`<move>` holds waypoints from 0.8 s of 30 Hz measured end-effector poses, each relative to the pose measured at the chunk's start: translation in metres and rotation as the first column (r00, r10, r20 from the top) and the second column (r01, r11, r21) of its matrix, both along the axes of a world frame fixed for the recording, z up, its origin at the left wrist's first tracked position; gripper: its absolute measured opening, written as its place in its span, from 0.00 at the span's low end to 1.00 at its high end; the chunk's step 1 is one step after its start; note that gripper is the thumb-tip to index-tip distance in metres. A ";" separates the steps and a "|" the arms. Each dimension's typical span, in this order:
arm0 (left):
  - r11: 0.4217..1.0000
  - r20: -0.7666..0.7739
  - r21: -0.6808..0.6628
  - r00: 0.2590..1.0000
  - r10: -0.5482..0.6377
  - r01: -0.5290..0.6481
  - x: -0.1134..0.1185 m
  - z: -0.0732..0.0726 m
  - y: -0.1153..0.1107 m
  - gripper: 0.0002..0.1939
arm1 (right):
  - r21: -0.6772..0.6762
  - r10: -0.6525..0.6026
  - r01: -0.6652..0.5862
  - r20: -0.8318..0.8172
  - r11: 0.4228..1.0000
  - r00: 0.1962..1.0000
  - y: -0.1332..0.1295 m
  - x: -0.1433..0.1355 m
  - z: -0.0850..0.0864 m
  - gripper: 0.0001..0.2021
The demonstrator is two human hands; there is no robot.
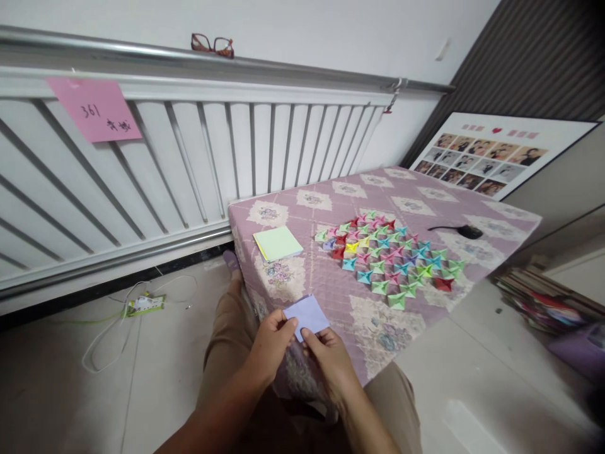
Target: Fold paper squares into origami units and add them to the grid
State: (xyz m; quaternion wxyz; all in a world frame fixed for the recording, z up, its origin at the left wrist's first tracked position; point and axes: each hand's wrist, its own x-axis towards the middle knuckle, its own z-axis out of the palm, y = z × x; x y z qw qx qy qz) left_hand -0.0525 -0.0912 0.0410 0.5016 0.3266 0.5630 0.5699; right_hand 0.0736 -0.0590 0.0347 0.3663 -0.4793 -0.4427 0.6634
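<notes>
Between my two hands is a lavender sheet of origami paper [308, 315], folded into a rectangle, above the near edge of the table. My left hand [274, 340] pinches its left side, thumb on top. My right hand [328, 353] grips the lower right part, also with the thumb on top; the fingers beneath are hidden. A stack of square paper [278, 243], pale green on top, lies beyond my left hand. To the right stand many small folded paper stars [378, 252] in rows, green, blue, pink, red, yellow and purple.
A patterned purple cloth [326, 277] covers the table. A black spoon-like object [469, 232] lies at its right. Behind is a white radiator [265, 145] with a pink note [94, 110]; glasses [212, 46] rest on the pipe. A power strip [145, 305] is on the floor.
</notes>
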 end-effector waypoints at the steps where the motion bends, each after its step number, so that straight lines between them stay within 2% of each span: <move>1: 1.000 0.009 -0.002 1.000 -0.003 0.003 0.001 0.000 0.001 0.11 | 0.005 -0.010 0.010 0.009 1.000 1.000 0.000 -0.002 -0.001 0.17; 6: 0.991 0.018 -0.047 0.993 -0.121 0.121 0.004 -0.005 0.002 0.11 | 0.009 -0.037 0.037 0.030 0.999 0.999 0.002 -0.003 -0.006 0.18; 9: 0.989 0.001 -0.078 0.992 -0.124 0.123 0.004 -0.014 0.004 0.09 | -0.006 -0.021 0.021 0.034 1.000 0.999 0.006 0.001 -0.011 0.18; 13: 0.988 -0.060 -0.117 0.992 -0.110 0.103 0.002 -0.023 0.007 0.07 | 0.044 -0.045 0.043 0.051 0.998 0.998 0.016 0.012 -0.014 0.18; 15: 0.985 -0.085 -0.132 0.989 -0.119 0.107 0.002 -0.025 0.010 0.07 | 0.089 -0.033 0.024 0.110 0.996 0.993 0.023 0.018 -0.013 0.18; 20: 0.985 -0.097 -0.066 0.981 -0.167 0.161 0.009 -0.036 0.022 0.11 | 0.235 0.014 -0.078 0.266 0.969 0.964 0.037 0.034 -0.013 0.17; 24: 0.978 -0.236 -0.125 0.953 -0.190 0.165 0.013 -0.046 0.033 0.23 | 0.380 -0.055 -0.176 0.526 0.908 0.849 0.046 0.043 -0.023 0.13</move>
